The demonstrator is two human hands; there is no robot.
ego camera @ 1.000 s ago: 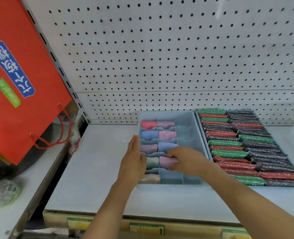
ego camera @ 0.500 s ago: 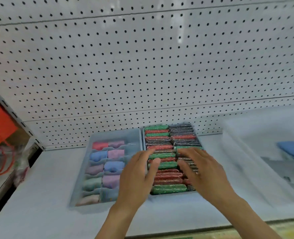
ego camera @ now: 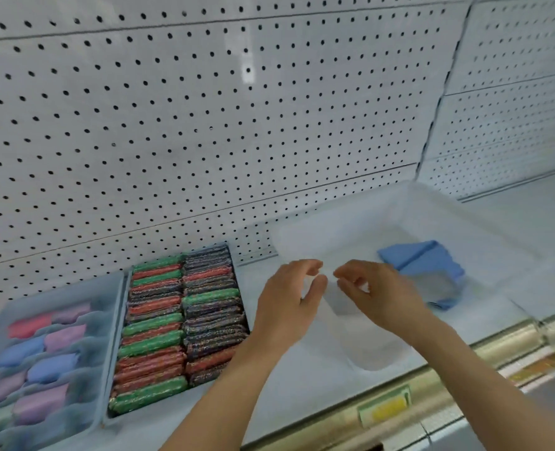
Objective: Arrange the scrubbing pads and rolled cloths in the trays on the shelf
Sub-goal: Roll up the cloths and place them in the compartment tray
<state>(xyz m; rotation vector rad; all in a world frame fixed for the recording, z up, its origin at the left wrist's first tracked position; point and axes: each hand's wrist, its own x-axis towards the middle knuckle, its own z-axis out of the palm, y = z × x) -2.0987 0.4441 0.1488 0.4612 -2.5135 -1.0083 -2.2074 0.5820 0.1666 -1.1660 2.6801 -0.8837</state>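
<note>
A grey divided tray (ego camera: 115, 299) at the left holds rolled cloths (ego camera: 53, 366) in pink, blue and purple. Beside it on the right, a second tray is packed with green, red and dark scrubbing pads (ego camera: 178, 323) in two columns. Further right stands a clear plastic bin (ego camera: 377, 351) with a folded blue cloth (ego camera: 422, 260) inside. My left hand (ego camera: 287, 304) and my right hand (ego camera: 378, 296) are side by side at the bin's near left rim. Their fingers and thumbs curl round that translucent edge. The picture is blurred there.
The trays and bin sit on a white shelf (ego camera: 302, 402) backed by a white pegboard (ego camera: 204, 125). A metal front rail with a yellow price label (ego camera: 386, 410) runs along the shelf edge. Another shelf bay continues to the right.
My view has swung right. Both hands left the rolled cloths, passed flat over the scrubbing pads, and now curl at the clear bin's rim.
</note>
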